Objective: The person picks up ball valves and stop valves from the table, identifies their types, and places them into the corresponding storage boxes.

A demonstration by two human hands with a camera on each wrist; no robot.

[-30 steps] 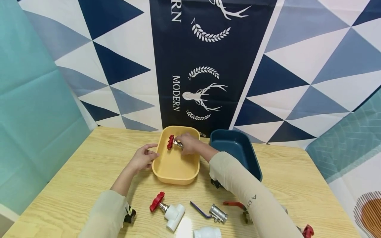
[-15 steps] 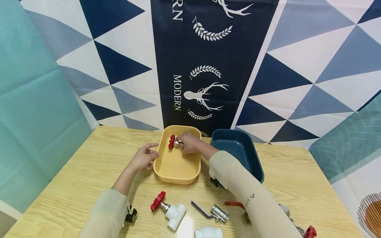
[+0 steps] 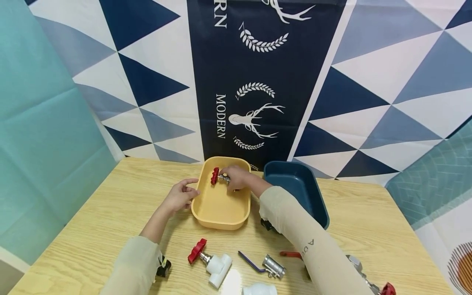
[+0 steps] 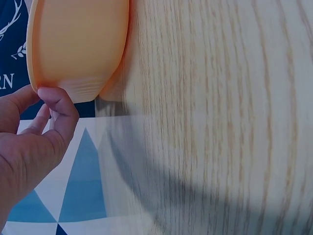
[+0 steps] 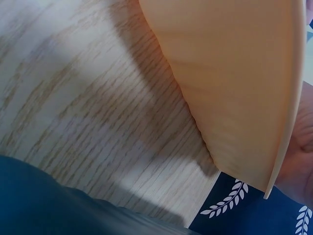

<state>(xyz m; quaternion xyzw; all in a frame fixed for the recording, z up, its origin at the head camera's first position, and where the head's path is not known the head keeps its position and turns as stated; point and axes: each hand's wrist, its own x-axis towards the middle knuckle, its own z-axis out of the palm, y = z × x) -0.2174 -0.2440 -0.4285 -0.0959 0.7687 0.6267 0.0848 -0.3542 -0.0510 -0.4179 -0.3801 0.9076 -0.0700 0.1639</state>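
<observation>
as right hand [image 3: 237, 178] grips, red-wheeled valve [image 3: 223, 177] juts left, inside yellow tray [image 3: 221, 208]

Pale wood desk [image 3: 92, 221], its grain running in fine streaks, set against a wall covered by a printed hanging [image 3: 151, 78]. The print shows triangles in navy, grey-blue and white, split by a broad dark band [image 3: 254, 67] with a white strip [image 3: 324, 78] along its right edge. On the band, turned sideways, are a white stag's head [image 3: 239, 119], leafy sprigs [image 3: 262, 48] and the word MODERN [image 3: 220, 116]. To the left hangs a creased teal sheet [image 3: 48, 123]; to the right, a teal brick-patterned surface [image 3: 435, 188]. Lower right — a round brown patch [image 3: 466, 266] with a striped rim, on white. Light glares off the desk's near edge.
</observation>
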